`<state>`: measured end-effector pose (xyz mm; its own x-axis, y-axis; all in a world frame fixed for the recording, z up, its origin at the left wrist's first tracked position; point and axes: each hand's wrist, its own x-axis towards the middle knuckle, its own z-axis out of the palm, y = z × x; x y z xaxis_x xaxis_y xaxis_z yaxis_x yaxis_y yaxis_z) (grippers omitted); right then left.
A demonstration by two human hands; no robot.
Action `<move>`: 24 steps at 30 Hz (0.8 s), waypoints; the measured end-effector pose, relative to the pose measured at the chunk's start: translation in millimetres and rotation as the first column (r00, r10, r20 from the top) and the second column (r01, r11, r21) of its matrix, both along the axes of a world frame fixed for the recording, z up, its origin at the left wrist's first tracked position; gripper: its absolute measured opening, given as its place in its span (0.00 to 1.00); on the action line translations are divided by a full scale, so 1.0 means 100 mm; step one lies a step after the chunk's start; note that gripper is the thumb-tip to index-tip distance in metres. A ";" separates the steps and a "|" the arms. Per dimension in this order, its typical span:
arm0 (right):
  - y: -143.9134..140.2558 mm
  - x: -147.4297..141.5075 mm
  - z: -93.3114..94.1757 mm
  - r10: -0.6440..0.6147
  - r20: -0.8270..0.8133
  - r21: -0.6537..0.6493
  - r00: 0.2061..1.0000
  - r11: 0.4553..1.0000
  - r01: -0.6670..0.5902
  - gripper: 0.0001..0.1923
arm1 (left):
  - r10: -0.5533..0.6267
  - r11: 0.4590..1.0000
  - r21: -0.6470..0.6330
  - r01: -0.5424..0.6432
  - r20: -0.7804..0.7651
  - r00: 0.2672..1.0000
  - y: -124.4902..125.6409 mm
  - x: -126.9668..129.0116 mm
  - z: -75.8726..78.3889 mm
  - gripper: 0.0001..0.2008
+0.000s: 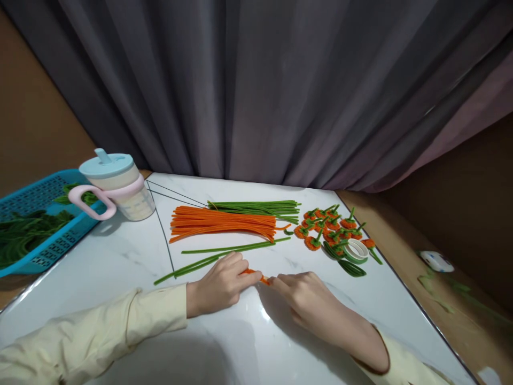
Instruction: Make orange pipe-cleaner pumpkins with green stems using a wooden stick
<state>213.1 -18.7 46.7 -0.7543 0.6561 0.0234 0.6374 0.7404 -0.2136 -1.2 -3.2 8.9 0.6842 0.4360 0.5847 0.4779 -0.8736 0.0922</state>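
My left hand [222, 282] and my right hand [305, 293] rest on the white marble table [120, 267], fingertips meeting on a short orange pipe cleaner piece [256, 275] pinched between them. Just beyond my left hand lie two long green pipe cleaners [224, 253]. Farther back are a bundle of orange pipe cleaners [224, 223] and a bundle of green ones [256, 207]. To the right sits a cluster of several small orange pumpkins with green stems [328, 227].
A roll of white tape [356, 250] and green leaf shapes [351, 267] lie beside the pumpkins. A lidded cup with a pink handle [120, 187] stands at the back left, next to a blue basket [44, 214] of green material. A grey curtain hangs behind.
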 end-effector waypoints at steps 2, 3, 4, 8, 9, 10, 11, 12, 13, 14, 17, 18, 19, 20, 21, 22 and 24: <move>0.02 0.03 -0.01 0.045 0.112 0.226 0.993 0.972 -0.070 0.09 | -0.027 0.999 -0.039 0.027 0.001 1.000 -0.01 0.00 0.01 0.18; 0.04 0.03 -0.02 0.058 0.130 0.301 0.990 0.949 -0.095 0.09 | -0.038 0.997 -0.068 0.039 0.009 0.999 -0.01 0.00 0.01 0.18; 0.06 0.04 -0.03 0.068 0.132 0.347 0.989 0.931 -0.110 0.09 | -0.050 0.994 -0.100 0.052 0.026 0.998 -0.01 0.00 0.01 0.19; 0.17 0.06 -0.14 0.101 -0.015 0.282 0.995 0.955 -0.092 0.13 | -0.092 0.954 -0.268 0.132 0.157 0.983 0.00 0.00 -0.04 0.18; 0.20 0.06 -0.17 0.098 -0.089 0.207 0.991 0.975 -0.077 0.14 | -0.090 0.934 -0.323 0.150 0.195 0.977 0.00 0.00 -0.04 0.17; 0.23 0.07 -0.20 0.089 -0.173 0.112 0.981 0.991 -0.070 0.15 | -0.080 0.909 -0.382 0.167 0.233 0.969 -0.01 0.01 -0.05 0.16; 0.25 0.08 -0.23 0.075 -0.257 0.004 0.964 0.997 -0.077 0.16 | -0.063 0.878 -0.443 0.181 0.267 0.962 -0.01 0.01 -0.04 0.16; 0.27 0.08 -0.25 0.057 -0.332 -0.111 0.942 0.989 -0.099 0.16 | -0.041 0.843 -0.501 0.194 0.299 0.953 -0.02 0.02 -0.03 0.15; 0.29 0.09 -0.26 0.032 -0.391 -0.223 0.920 0.966 -0.128 0.16 | -0.014 0.807 -0.554 0.206 0.330 0.944 -0.02 0.03 -0.01 0.14; 0.30 0.09 -0.25 0.002 -0.435 -0.321 0.900 0.934 -0.157 0.16 | 0.017 0.768 -0.603 0.216 0.356 0.934 -0.03 0.04 0.01 0.14; 0.30 0.07 -0.22 -0.120 -0.486 -0.533 0.865 0.826 -0.185 0.16 | 0.127 0.645 -0.724 0.243 0.415 0.901 -0.06 0.06 0.07 0.12; 0.28 0.06 -0.21 -0.169 -0.495 -0.588 0.852 0.788 -0.185 0.17 | 0.167 0.603 -0.757 0.252 0.429 0.888 -0.07 0.07 0.08 0.12; 0.26 0.04 -0.20 -0.218 -0.507 -0.636 0.834 0.748 -0.191 0.18 | 0.205 0.564 -0.785 0.258 0.436 0.876 -0.08 0.08 0.08 0.12; 0.24 0.02 -0.20 -0.267 -0.521 -0.674 0.811 0.711 -0.199 0.19 | 0.239 0.530 -0.807 0.259 0.436 0.868 -0.08 0.09 0.07 0.12; 0.21 0.00 -0.21 -0.316 -0.530 -0.704 0.787 0.681 -0.200 0.19 | 0.267 0.506 -0.824 0.254 0.430 0.863 -0.08 0.09 0.06 0.12; 0.19 -0.02 -0.22 -0.365 -0.531 -0.726 0.765 0.661 -0.189 0.19 | 0.288 0.490 -0.837 0.244 0.420 0.860 -0.08 0.10 0.05 0.13; 0.17 -0.05 -0.26 -0.436 -0.526 -0.743 0.730 0.653 -0.145 0.17 | 0.306 0.485 -0.845 0.226 0.406 0.861 -0.07 0.10 0.01 0.13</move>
